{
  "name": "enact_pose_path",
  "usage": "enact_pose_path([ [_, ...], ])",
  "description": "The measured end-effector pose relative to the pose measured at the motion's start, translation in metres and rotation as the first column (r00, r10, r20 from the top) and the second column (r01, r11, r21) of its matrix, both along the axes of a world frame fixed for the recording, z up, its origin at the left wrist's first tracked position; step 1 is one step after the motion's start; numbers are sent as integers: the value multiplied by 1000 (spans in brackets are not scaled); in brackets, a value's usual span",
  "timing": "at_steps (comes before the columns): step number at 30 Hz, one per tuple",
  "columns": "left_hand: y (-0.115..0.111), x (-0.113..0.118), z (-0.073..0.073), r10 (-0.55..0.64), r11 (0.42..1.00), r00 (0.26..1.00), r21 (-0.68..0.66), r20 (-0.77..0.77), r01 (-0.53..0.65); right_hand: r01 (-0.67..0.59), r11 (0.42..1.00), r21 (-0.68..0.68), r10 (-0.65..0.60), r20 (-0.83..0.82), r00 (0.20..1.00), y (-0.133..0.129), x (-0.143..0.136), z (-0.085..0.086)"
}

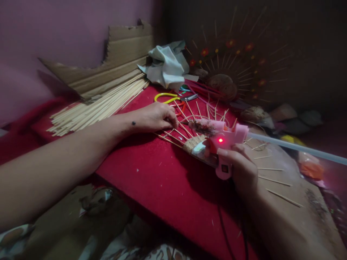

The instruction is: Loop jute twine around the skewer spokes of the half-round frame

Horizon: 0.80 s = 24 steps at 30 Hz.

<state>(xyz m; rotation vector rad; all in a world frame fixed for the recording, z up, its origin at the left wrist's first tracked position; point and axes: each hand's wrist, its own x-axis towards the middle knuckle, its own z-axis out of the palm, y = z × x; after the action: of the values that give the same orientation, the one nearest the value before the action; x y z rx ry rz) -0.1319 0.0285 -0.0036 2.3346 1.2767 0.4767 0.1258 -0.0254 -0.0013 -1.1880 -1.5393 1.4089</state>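
Note:
My right hand grips a pink hot glue gun with a lit red light and a long clear glue stick in its back. Its dirty nozzle points left, close to my left fingertips. My left hand is closed in a pinch at a fan of thin wooden sticks. A thin strand of twine runs from those fingers across the sticks. The sticks spread from a woven twine base, partly hidden behind the glue gun and my right hand.
Yellow and red-handled scissors lie behind my left hand. A bundle of sticks rests against cardboard, beside crumpled pale cloth. More sticks lie on a brown board at right. A flowered stick ornament stands behind the red table.

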Motion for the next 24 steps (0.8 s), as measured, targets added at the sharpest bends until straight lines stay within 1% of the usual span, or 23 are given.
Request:
enact_pose_path([
  [4, -1, -1, 3, -12, 1000, 999, -8, -32, 12, 0, 1000, 2, 0, -35, 999, 0, 1, -2],
  [9, -1, -2, 4, -17, 1000, 999, -8, -31, 17, 21, 1000, 9, -21, -26, 999, 0, 1, -2],
  [11, -1, -1, 4, -14, 1000, 1000, -18, -17, 13, 29, 999, 14, -28, -33, 999, 0, 1, -3],
  [15, 0, 1, 2, 30, 999, 999, -43, 24, -29, 4, 1000, 8, -4, -57, 998, 0, 1, -2],
  [18, 1, 3, -1, 38, 999, 998, -12, 44, -38, -13, 1000, -2, 13, -69, 998, 0, 0, -1],
  [21, 1, 5, -4, 38, 999, 997, 26, 63, -40, 0, 1000, 1, 0, -55, 998, 0, -1, -2],
  [24, -1, 5, -5, 70, 997, 994, 16, 89, -72, 10, 1000, 25, -8, -53, 999, 0, -1, -3],
])
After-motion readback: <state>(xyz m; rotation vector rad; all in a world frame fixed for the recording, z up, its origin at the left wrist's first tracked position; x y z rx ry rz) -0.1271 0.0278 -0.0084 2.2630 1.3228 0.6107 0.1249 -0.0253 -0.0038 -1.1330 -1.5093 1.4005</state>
